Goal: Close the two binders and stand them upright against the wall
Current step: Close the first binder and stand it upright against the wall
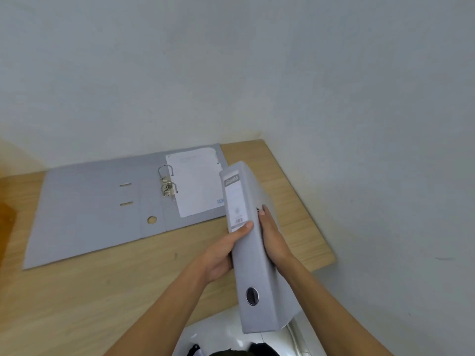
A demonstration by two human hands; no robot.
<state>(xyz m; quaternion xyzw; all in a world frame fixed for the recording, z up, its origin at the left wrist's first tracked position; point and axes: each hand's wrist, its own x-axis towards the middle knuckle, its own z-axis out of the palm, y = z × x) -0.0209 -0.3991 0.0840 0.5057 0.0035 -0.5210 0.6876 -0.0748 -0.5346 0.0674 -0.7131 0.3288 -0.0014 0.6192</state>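
Observation:
A closed grey binder [253, 265] hangs in the air above the desk's near right part, spine up toward me, its label end pointing at the wall. My left hand [221, 253] grips its left face, thumb on the spine. My right hand [272, 237] presses flat on its right face. A second grey binder [102, 211] lies open and flat on the wooden desk [115, 291] near the wall, metal rings [167, 183] standing up and a white sheet [198, 181] on its right half.
The pale wall [231, 73] runs along the desk's far edge and turns a corner down the right side. The desk's right edge [326, 242] ends just right of my hands. White floor [221, 335] shows below the near edge.

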